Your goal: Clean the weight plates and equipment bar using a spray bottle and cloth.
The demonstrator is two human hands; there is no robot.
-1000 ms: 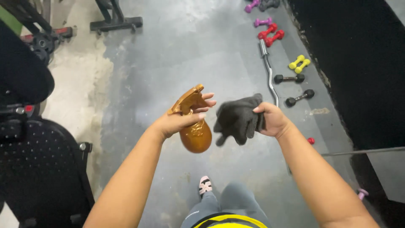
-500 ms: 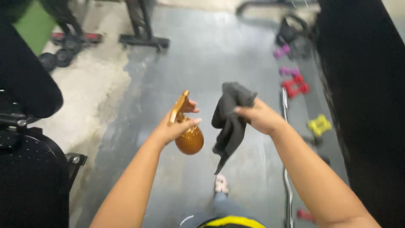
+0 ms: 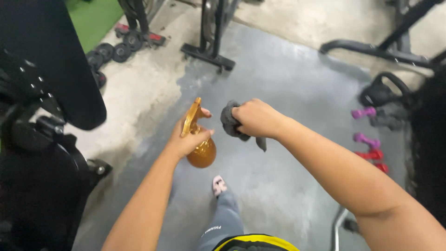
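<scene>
Left hand (image 3: 188, 137) gripped a shiny amber-gold plastic spray bottle (image 3: 200, 142) by its neck, fingers wrapped round, held w/ nozzle up over grey gym floor (image 3: 288, 74). Right hand (image 3: 255, 117), just beside, fisted a bunched dark grey cloth (image 3: 228, 122); pink dumbbells (image 3: 364, 125) lay nearby.

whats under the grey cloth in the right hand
Directly below the grey cloth, bunched in the right hand, lies bare grey floor. The hand covers most of the cloth, so its far side is hidden. The left hand holds a gold spray bottle beside it.
</scene>
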